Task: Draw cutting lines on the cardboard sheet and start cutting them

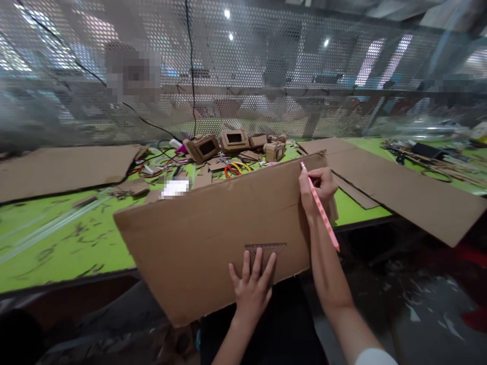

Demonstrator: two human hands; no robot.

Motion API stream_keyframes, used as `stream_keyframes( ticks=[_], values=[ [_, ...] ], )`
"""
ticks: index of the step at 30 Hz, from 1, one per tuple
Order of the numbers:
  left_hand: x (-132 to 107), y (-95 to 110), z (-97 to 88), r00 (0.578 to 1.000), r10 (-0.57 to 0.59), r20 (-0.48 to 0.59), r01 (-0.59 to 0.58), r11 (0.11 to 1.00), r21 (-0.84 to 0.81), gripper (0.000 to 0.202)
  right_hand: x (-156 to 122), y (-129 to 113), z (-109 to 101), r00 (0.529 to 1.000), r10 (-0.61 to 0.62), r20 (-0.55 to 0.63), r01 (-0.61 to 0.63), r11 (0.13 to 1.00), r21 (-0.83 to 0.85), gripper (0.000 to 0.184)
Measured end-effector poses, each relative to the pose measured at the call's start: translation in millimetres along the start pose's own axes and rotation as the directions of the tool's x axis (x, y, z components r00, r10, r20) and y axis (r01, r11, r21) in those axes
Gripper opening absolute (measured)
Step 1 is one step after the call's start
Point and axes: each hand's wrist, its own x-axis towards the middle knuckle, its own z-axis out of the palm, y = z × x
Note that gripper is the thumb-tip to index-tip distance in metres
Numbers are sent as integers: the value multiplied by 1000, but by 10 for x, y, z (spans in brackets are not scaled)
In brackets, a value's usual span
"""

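A large brown cardboard sheet (pixel 213 238) lies tilted across the near edge of the green table (pixel 57 243) and over my lap. My left hand (pixel 253 286) presses flat, fingers spread, on a clear triangular ruler (pixel 266 249) near the sheet's lower edge. My right hand (pixel 319 190) is closed around a pink pencil (pixel 321 210) at the sheet's upper right corner, the pencil slanting down to the right.
Cardboard sheets lie at the left (pixel 64 170) and right (pixel 399 187) of the table. Small cardboard box models (pixel 234 141), scraps, cables and scissors (pixel 234 169) crowd the middle back. A perforated metal screen (pixel 243 76) stands behind. Tools (pixel 429 154) lie far right.
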Motion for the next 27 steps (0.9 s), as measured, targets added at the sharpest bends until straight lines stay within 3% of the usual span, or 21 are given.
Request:
stream_keyframes(
  ticks=[3, 5, 7, 9, 11, 13, 14, 15, 16, 18, 19, 20, 22, 27],
  values=[
    [15, -7, -9, 1000, 2, 14, -2, 1000, 1, 103, 31, 14, -60, 997, 66, 50, -74, 980, 184, 24],
    [23, -14, -18, 1000, 9, 20, -9, 1000, 2, 103, 83, 73, -178, 988, 154, -14, -143, 945, 293, 28],
    [30, -19, -33, 999, 16, 31, -16, 1000, -4, 102, 168, 185, -343, 954, 273, -127, -226, 929, 294, 41],
    [34, -23, -57, 999, 20, 44, -20, 1000, -15, 99, 300, 315, -507, 937, 307, -169, -272, 941, 200, 44],
    [38, -27, -91, 998, 24, 56, -22, 999, -25, 93, 487, 397, -615, 958, 263, -116, -249, 961, 119, 32],
    [43, -31, -132, 997, 31, 74, -28, 999, -35, 86, 716, 371, -617, 984, 150, 94, -151, 989, 7, 27],
    [46, -34, -155, 996, 36, 81, -33, 999, -42, 82, 832, 308, -572, 971, 85, 223, -84, 996, -14, 25],
    [50, -37, -179, 995, 46, 84, -42, 998, -51, 78, 940, 216, -496, 927, 24, 375, -15, 1000, -27, 24],
    [55, -40, -204, 995, 57, 82, -52, 997, -58, 74, 1031, 100, -395, 847, -35, 531, 61, 998, -31, 25],
    [68, -47, -254, 994, 81, 80, -75, 995, -67, 66, 1137, -164, -135, 581, -164, 797, 221, 975, 40, 29],
    [75, -53, -280, 992, 93, 86, -87, 994, -68, 63, 1148, -290, 12, 455, -210, 866, 266, 959, 93, 32],
    [83, -60, -307, 990, 103, 94, -97, 993, -67, 61, 1132, -400, 161, 359, -212, 909, 284, 953, 110, 33],
    [96, -81, -362, 986, 119, 113, -113, 992, -64, 57, 1038, -553, 447, 248, -135, 959, 319, 947, 50, 36],
    [98, -159, -476, 977, 167, 134, -159, 985, -65, 54, 694, -639, 951, 93, -46, 995, 286, 958, 17, 38]
  ],
)
